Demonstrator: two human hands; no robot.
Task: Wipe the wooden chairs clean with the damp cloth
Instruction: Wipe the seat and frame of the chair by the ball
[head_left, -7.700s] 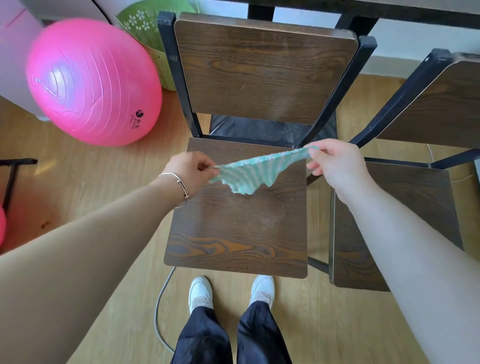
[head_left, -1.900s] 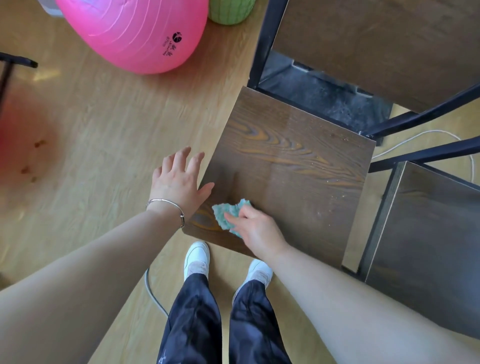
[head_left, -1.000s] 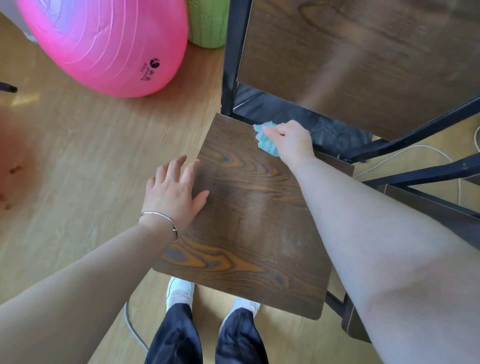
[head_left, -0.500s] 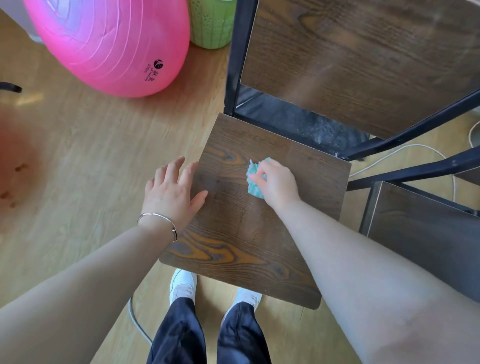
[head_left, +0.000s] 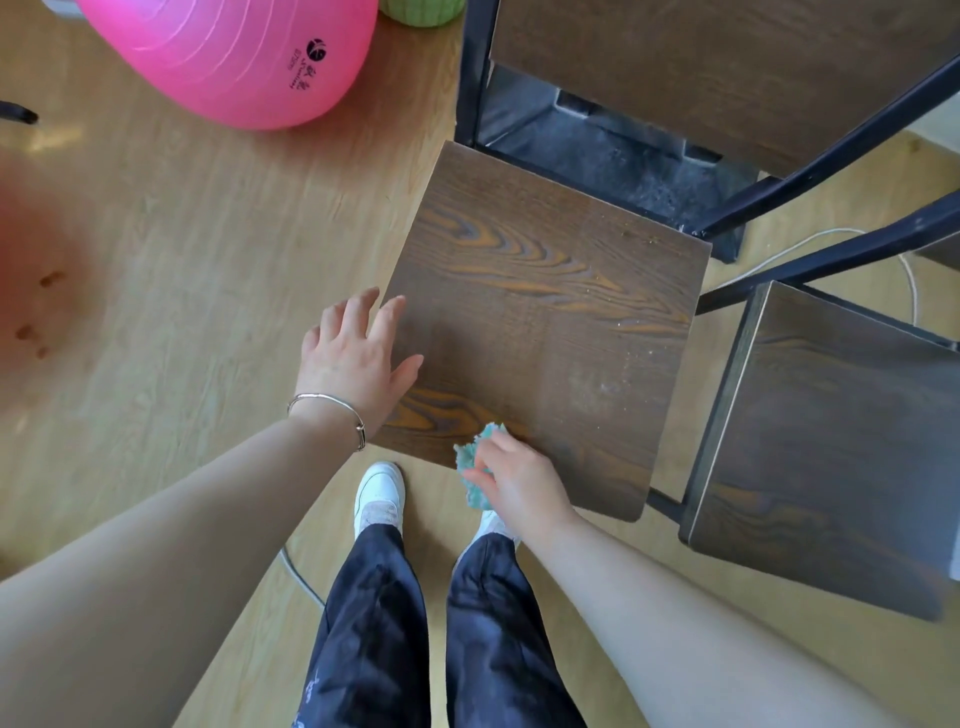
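Right hand (head_left: 519, 486) pinches the bunched, soft teal cloth (head_left: 474, 470) at the dark wooden chair seat's (head_left: 545, 312) front edge; left hand (head_left: 358, 358) rests flat, fingers spread. Limp and light, the cloth probably handles best wadded.

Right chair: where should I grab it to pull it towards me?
Probably the right chair's near front edge, coming from your side with the empty left hand, fingers hooked under, thumb on top. The seat is a thin flat slab with that edge facing you, closer than its dark frame bars, and the right hand holds the cloth.
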